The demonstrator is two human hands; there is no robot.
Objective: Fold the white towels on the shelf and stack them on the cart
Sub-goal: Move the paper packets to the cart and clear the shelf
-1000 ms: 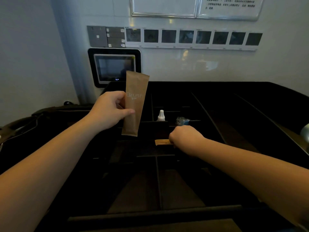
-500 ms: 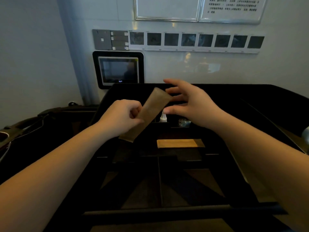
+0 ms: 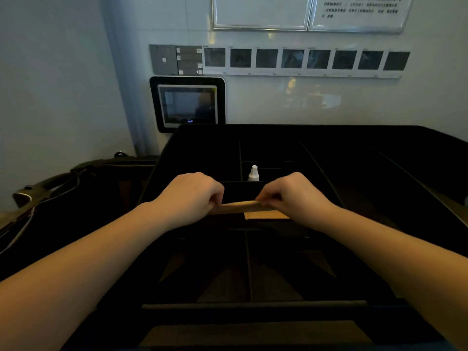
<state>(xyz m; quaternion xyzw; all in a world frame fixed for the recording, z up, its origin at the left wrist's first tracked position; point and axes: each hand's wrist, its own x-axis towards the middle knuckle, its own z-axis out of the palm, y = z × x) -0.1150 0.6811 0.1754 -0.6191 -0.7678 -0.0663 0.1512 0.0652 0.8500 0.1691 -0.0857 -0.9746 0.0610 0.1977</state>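
Here, over a black tray (image 3: 379, 158) split into compartments by thin dividers: left hand (image 3: 190, 196) and right hand (image 3: 291, 193), both curled and pinching opposite ends of one long flat brown paper packet (image 3: 238, 206), held level between them. Left end of the packet hidden inside the left fingers (image 3: 215, 198), right end under the right fingertips (image 3: 263, 198). Just below and slightly right, touching or nearly touching the held one, a second brown paper packet (image 3: 266, 215) lying flat in a middle compartment, partly covered by the right hand. Behind the hands, upright in a farther compartment, a small white plastic bottle with a pointed cap (image 3: 253, 173). On the pale wall beyond, a black-framed wall screen (image 3: 187, 103), a row of small dark square photos (image 3: 306, 59) to its upper right, and two framed notices (image 3: 309, 11) above. At far left, beside the tray, a dark bag with a strap (image 3: 50, 188). No white towels, shelf or cart in view.
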